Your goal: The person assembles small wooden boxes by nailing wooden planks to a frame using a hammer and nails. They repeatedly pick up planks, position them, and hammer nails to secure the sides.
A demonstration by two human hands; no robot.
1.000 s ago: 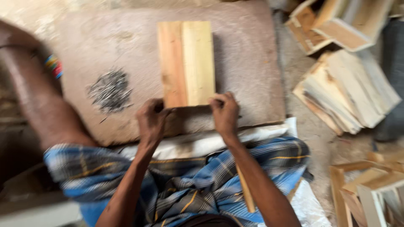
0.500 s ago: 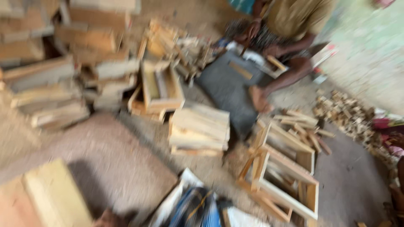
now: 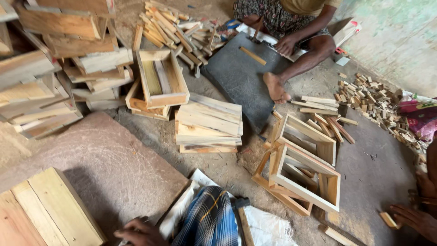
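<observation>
Only one of my hands shows, at the bottom edge. I take it for my right hand [image 3: 138, 233]. It rests low on the reddish stone slab [image 3: 114, 164], just right of the corner of a pale board of joined planks [image 3: 50, 209]. Its fingers are curled, and whether they hold anything is hidden. My left hand is out of frame. My knee in blue plaid cloth [image 3: 209, 218] is beside the hand, on a white sack [image 3: 268, 228]. A tool with a dark head and wooden handle [image 3: 242, 214] lies by the knee.
A stack of planks [image 3: 209, 123], open wooden frames [image 3: 305, 173] and small boxes [image 3: 159, 84] lie ahead, with piled boxes [image 3: 45, 68] at left. A seated person [image 3: 291, 27] works at a dark slab [image 3: 236, 77]. Another person's hand [image 3: 414, 218] is at lower right, near scattered blocks [image 3: 373, 100].
The view swung up and to the right, away from the board. Both my hands were on the board's near edge; now only one shows, beside its corner.
</observation>
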